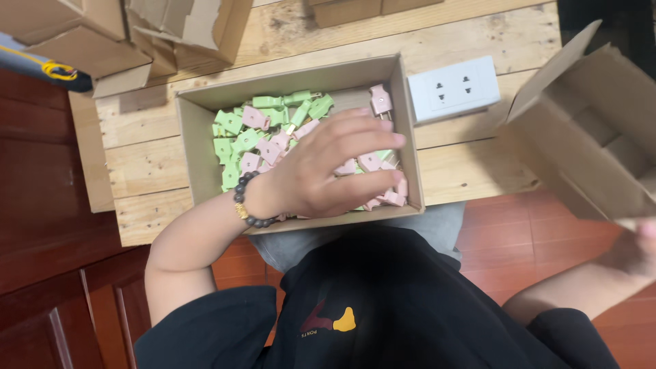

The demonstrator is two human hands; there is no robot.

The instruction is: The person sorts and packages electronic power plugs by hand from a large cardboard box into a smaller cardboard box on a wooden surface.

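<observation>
An open cardboard tray [191,150] on a wooden table holds several small green plug pieces [232,140] and pink plug pieces [380,100]. My left hand [328,167], with a dark bead bracelet on the wrist, lies inside the tray. Its fingers are spread flat over the pink pieces and touch them; what is under the palm is hidden. My right hand [639,246], blurred at the right edge, grips the lower corner of a larger open cardboard box [588,130] with dividers, held tilted off the table's right side.
A white double wall socket [454,89] lies just right of the tray. Several folded cardboard boxes [89,37] are stacked at the table's far left. A dark tool with a yellow ring [48,67] pokes in from the left. Red-brown floor [41,205] surrounds the table.
</observation>
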